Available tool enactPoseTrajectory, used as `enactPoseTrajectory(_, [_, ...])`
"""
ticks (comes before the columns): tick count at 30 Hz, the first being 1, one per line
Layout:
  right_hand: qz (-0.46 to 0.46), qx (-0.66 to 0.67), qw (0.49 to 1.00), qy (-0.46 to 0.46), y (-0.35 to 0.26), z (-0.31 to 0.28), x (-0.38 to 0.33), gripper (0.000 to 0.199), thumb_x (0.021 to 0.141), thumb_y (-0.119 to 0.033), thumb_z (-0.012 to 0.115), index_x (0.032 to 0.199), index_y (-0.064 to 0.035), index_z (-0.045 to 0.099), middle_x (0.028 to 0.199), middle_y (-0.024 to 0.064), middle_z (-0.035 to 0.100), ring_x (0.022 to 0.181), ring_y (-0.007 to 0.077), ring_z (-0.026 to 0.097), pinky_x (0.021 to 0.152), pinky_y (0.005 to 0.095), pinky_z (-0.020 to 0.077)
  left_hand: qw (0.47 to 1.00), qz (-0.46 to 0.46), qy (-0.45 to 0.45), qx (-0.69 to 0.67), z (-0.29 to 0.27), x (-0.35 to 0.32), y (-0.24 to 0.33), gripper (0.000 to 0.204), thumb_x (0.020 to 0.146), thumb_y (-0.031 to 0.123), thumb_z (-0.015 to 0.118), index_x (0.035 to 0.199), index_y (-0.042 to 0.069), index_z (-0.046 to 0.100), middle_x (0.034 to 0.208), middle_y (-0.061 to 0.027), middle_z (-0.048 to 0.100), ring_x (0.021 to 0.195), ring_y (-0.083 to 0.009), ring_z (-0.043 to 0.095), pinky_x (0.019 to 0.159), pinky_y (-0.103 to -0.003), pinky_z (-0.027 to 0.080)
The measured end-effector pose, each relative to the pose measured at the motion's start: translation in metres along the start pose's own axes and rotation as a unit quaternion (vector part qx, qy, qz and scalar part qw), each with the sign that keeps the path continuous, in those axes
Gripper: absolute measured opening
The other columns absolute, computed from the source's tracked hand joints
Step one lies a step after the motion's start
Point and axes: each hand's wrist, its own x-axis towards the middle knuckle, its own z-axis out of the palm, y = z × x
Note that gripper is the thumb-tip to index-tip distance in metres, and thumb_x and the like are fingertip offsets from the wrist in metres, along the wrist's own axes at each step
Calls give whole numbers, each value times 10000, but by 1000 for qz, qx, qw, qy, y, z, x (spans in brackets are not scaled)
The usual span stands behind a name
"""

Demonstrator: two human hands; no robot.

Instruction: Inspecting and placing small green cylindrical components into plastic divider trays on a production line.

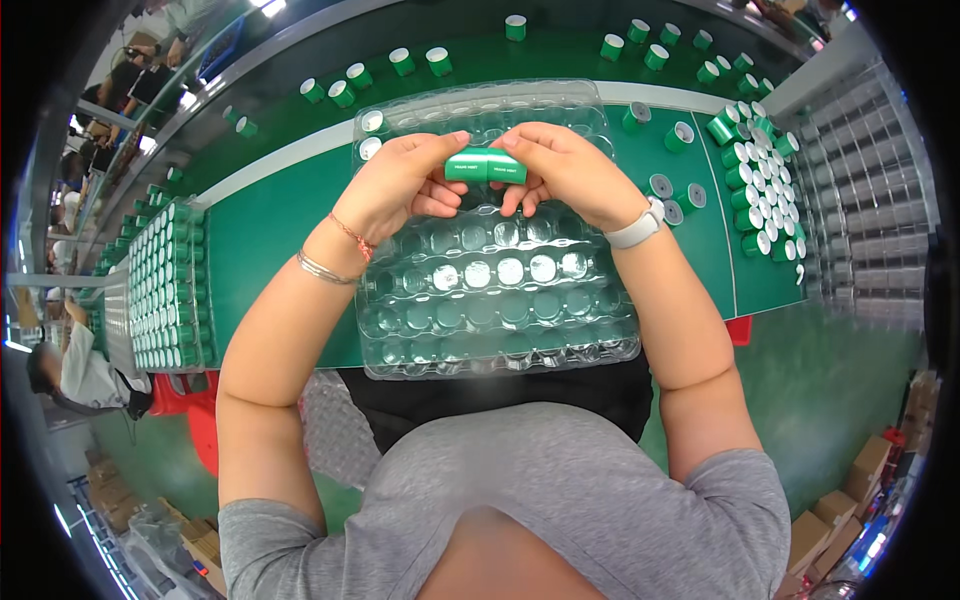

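Note:
My left hand [400,185] and my right hand [565,170] meet over a clear plastic tray [500,345] of round pockets on the green table. Between the fingertips of both hands lie two small green cans [485,165], held end to end on their sides. Most tray pockets show only clear plastic; two white-topped cans [372,135] stand in the tray's far left corner. A thin bracelet and a red cord are on my left wrist, a white band on my right.
A filled tray of green cans [165,285] sits at the left. A heap of loose green cans [760,170] lies at the right, more stand scattered on the conveyor belt [450,60] beyond. Metal rollers [870,200] run along the right. Cardboard boxes sit on the floor.

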Motion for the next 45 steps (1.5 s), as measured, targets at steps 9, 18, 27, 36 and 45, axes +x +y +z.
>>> enactPoseTrajectory(9, [-45,-33,998,40,5,0,1,327,986,-201,555,1235,9,530,981,71,618,892,129,643,698,235,529,992,122,26,-19,4,-2,-13,320,928,244,659,1129,-2,624,975,-59,608,869,-123,645,756,-260,587])
enactPoseTrajectory(18, [-128,-10,989,68,5,0,1,460,883,26,624,1320,-3,481,1219,104,528,1054,162,605,876,288,521,947,313,57,-35,10,-5,-17,432,787,-27,737,1196,1,602,1155,-81,564,1043,-146,596,888,-272,531])
enactPoseTrajectory(27, [-252,-134,958,25,4,3,0,435,795,114,635,1206,-21,590,1218,47,512,1173,175,509,1006,342,423,911,402,66,69,4,-3,-31,404,721,-9,785,1104,14,659,1147,-42,588,1025,-140,591,823,-266,499])
enactPoseTrajectory(36, [-247,-94,964,17,5,4,2,418,788,122,638,1174,-23,569,1239,75,520,1179,192,522,1009,344,438,907,406,85,67,4,3,-36,455,732,16,789,1158,10,628,1175,-64,609,1048,-140,589,821,-258,485])
enactPoseTrajectory(45, [-200,-31,977,67,3,8,0,379,830,9,700,1178,-25,555,1143,83,572,1094,161,584,872,275,508,930,242,-67,-269,-10,-4,-28,367,996,127,413,1332,-14,465,1228,-151,585,1072,-198,565,889,-335,460])
